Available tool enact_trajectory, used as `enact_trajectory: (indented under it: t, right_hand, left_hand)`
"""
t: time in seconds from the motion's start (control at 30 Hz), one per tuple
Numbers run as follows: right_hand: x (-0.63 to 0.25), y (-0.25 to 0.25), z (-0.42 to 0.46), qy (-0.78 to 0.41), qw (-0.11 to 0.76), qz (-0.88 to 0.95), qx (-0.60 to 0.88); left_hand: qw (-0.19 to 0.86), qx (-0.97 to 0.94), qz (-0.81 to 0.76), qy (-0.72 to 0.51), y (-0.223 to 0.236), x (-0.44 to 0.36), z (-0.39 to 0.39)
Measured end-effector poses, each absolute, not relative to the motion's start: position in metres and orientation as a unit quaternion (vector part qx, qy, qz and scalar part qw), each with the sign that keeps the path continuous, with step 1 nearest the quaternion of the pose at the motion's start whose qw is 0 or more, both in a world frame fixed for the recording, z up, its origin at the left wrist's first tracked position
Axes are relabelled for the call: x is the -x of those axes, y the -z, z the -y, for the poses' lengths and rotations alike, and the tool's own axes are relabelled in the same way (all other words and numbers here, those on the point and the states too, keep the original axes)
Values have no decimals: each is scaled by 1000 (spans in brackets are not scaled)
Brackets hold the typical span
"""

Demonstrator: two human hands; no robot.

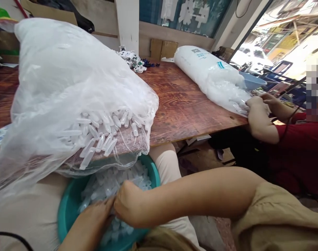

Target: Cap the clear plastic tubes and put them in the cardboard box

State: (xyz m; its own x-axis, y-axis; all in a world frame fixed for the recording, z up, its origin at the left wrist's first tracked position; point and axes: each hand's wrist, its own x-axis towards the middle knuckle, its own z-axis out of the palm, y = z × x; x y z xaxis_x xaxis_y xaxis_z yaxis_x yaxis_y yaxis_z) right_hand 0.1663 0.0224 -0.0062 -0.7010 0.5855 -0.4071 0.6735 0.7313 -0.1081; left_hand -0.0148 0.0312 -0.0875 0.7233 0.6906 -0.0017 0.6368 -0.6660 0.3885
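Over a teal basin (63, 212), my left hand (100, 212) and my right hand (127, 202) meet close together. Both hands look curled, with the fingertips hidden, so whatever is between them cannot be made out. Many small translucent white plastic tubes (109, 181), each with a rounded end, fill the basin under my hands. The basin rests between my legs, below the table edge. Above it, a large clear plastic bag (69, 69) lies on the table, and more of the same tubes (106, 127) spill toward its open mouth, which hangs over the basin.
Along the wooden table (171, 101), a second full bag (200, 66) lies at the right. A co-worker's hands (255, 101) are at its mouth, beside a blue basin (253, 81). A pile of small white and dark pieces (134, 61) sits at the back.
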Motion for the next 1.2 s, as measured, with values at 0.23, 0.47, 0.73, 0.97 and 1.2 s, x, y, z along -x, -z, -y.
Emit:
enact_trajectory:
  t: [0.23,0.47,0.73,0.97,1.2]
  right_hand:
    - [-186,41,-7,209,96,-902,-366]
    - [-200,57,8,291,-75,-849,-436]
    - [-215,47,20,388,-354,-649,-550]
    - [-200,18,30,483,-435,-529,-545]
    - [-208,11,40,435,-366,-647,-508]
  left_hand:
    - [201,-888,-402,100,58,6,-31]
    - [254,-849,-447,120,29,-6,-34]
    - [565,-681,-463,-59,-1,11,-24]
    - [620,-644,-439,-84,-15,13,-10]
    - [526,-727,-423,-125,-14,20,-6]
